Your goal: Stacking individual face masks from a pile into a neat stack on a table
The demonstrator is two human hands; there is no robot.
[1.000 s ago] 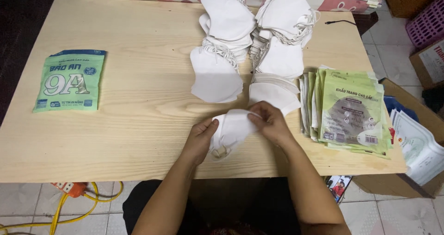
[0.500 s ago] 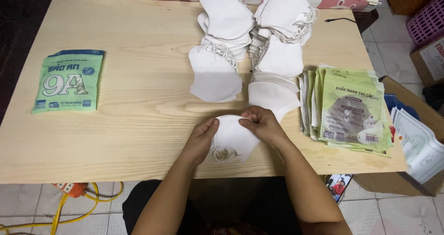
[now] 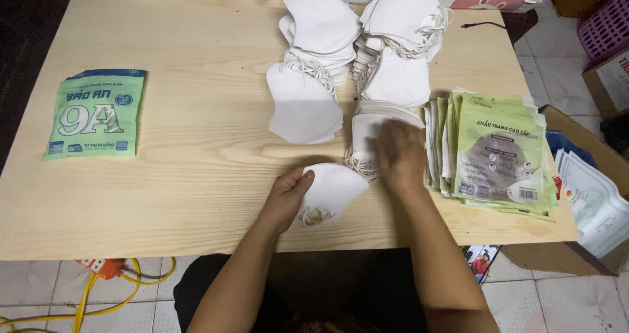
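My left hand pinches the left edge of a folded white face mask lying near the front edge of the wooden table; its ear loops curl under the hand. My right hand, blurred, rests palm down on a stack of white masks just to the right and behind. More white masks lie piled at the table's back. A fanned stack of green packets sits right of my right hand.
A single green packet lies at the table's left. Cardboard boxes and bagged items stand on the floor to the right. An orange power strip with yellow cable lies on the tiled floor below. A black cable rests at the back right.
Both hands were folding the mask together. Now my right hand has let go and moved up-right onto the mask stack, while my left hand keeps hold of the folded mask.
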